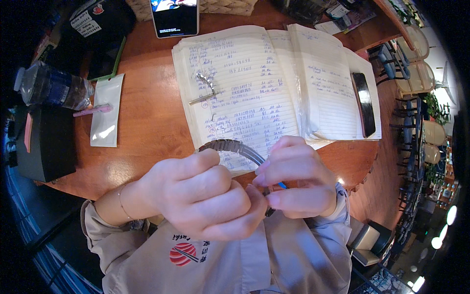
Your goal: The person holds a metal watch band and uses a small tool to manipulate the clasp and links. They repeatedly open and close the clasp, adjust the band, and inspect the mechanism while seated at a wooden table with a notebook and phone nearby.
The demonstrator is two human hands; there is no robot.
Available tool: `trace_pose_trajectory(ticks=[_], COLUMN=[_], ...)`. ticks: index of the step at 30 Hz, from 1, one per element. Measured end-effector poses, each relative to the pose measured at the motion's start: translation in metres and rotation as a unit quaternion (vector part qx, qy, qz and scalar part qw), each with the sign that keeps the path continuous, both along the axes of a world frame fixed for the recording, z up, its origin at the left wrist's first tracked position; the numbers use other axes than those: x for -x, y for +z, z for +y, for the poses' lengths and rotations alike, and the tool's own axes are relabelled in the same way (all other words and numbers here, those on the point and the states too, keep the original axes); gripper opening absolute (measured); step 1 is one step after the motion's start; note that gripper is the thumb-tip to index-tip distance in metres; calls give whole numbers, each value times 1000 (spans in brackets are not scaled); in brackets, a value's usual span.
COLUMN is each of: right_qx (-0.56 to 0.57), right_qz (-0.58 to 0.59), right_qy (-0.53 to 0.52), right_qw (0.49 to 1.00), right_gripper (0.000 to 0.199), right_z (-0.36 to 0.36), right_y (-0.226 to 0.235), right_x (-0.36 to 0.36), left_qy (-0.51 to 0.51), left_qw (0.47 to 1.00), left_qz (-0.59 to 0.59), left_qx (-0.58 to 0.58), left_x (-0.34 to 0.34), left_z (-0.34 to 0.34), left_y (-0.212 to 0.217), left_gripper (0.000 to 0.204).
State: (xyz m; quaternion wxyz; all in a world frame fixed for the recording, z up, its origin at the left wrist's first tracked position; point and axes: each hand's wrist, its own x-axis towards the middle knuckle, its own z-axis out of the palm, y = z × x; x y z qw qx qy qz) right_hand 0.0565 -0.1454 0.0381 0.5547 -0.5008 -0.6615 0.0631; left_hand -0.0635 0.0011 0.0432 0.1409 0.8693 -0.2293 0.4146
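Both hands, left hand (205, 193) and right hand (296, 181), are raised before the near edge of the wooden counter (134, 144), their fingers narrow and pinched. The left fingers are curled into a loose fist on a metal link band (227, 145); the right fingertips grip the same band near its right-hand end. A small blue piece (282, 185) shows beside the right fingertips; its attachment cannot be made out.

Principal relation: the visible length of the band lies just beyond the fingers, its long axis running from left to right in an arc bowed toward the counter's far edge. Its left end meets the left knuckles, its right end descends to the right fingertips; both hands touch it, and neither is clearly nearer. The part behind the left fist is hidden.

Beyond the band, an open notebook (323, 110) spreads toward the counter's right edge. Its left page bears loose metal links (205, 81) and a thin metal rod (202, 99); its right page, a dark phone (363, 105). Toward the counter's left edge lie a white pouch (106, 127) and a pink pen (93, 110), near a black box (46, 147) and a clear bottle (54, 88). A lit phone (176, 24) is near the far edge
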Motion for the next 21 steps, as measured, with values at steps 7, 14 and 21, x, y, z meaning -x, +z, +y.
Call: trace_pose_trajectory(ticks=[7,14,21], right_qx=[-5,-41,-42], right_qz=[72,26,62], right_qy=[-4,-28,-33], right_qw=[997,998,997], right_gripper=[20,20,15], right_z=[1,1,2], right_y=[0,-1,-2], right_x=[5,9,13], left_qy=[-17,-10,-12], left_qw=[1000,1000,999], left_qz=[-7,-24,-26], left_qx=[-5,-9,-21], left_x=[-1,0,0], left_z=[2,1,2], left_y=[3,2,2], left_gripper=[11,12,11])
